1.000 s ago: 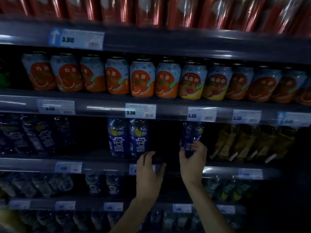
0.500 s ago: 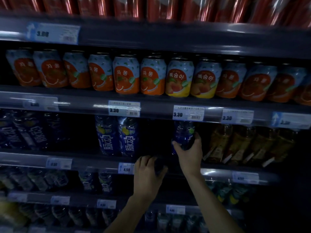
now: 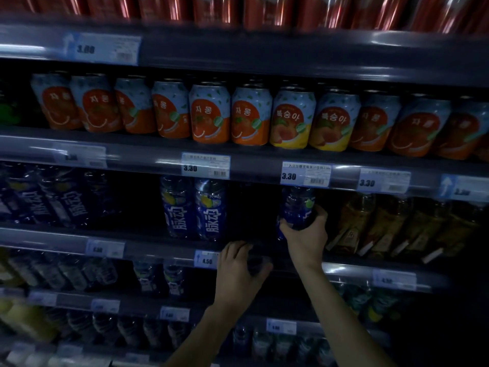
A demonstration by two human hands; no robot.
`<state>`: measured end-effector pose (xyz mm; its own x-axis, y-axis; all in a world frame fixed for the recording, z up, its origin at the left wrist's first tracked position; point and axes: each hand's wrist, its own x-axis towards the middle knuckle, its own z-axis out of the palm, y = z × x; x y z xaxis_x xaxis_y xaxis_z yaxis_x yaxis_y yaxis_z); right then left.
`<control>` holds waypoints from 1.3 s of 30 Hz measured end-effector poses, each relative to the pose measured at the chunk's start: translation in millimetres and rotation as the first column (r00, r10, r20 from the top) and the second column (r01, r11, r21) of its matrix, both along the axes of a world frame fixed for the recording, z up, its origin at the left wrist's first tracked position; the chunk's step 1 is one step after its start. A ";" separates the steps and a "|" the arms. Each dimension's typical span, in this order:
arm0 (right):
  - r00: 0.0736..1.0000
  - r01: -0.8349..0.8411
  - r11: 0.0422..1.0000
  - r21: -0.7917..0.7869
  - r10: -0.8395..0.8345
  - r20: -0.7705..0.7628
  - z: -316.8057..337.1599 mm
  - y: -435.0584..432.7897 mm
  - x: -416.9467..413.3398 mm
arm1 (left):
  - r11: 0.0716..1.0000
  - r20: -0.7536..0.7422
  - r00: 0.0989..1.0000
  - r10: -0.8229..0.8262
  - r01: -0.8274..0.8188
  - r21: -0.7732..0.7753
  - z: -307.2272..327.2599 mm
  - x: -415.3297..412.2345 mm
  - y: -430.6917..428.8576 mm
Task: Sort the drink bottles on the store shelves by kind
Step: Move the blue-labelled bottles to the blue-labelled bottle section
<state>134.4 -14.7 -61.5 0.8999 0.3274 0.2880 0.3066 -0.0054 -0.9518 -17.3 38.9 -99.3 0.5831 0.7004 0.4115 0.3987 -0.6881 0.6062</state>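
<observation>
Top shelf, a rank of glossy red cans [image 3: 264, 9]; the shelf below carries fruit cans [image 3: 210, 115] with pale blue and orange wrappers, and two peach cans [image 3: 291, 120] with yellow bases break the run right of centre. Down on the third shelf [image 3: 153, 251], two blue-labelled bottles [image 3: 195, 207] stand upright side by side, clear plastic shoulders over dark blue sleeves with white characters. More of the same kind [image 3: 53, 197] sit far left in shadow, and a dark gap lies between the pair and the right hand [image 3: 307, 237]. That hand reaches up with the arm extended, fingers and thumb wrapped round the lower body of a blue bottle [image 3: 297, 210], which is upright just under the shelf rail, next to the amber bottles [image 3: 370, 226] that lean to the right. The left hand [image 3: 238, 271] is lower, at the front edge of the third shelf, its fingers curled over a dark object [image 3: 256, 260] with the thumb closing from the right; too dim to say what that is. White price tags [image 3: 205, 166] clip along the grey rails. The lower shelves hold clear ribbed bottles [image 3: 158, 279], blurred and murky.
</observation>
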 end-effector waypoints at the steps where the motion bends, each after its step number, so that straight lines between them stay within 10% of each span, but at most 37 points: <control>1: 1.000 0.010 1.000 0.001 -0.010 0.007 -0.2 -0.3 -1.6 | 1.000 0.021 1.000 -0.018 0.018 -0.011 0.1 -2.8 -0.5; 27: 0.944 -0.003 0.999 0.044 -0.012 0.330 2.7 -0.3 -91.8 | 0.995 0.150 0.989 -0.001 0.015 -0.094 4.7 -90.9 28.8; 39: 0.971 -0.080 0.997 0.014 0.075 0.227 -31.6 12.0 -167.6 | 0.982 0.133 0.991 0.027 -0.001 -0.191 -7.6 -150.3 59.7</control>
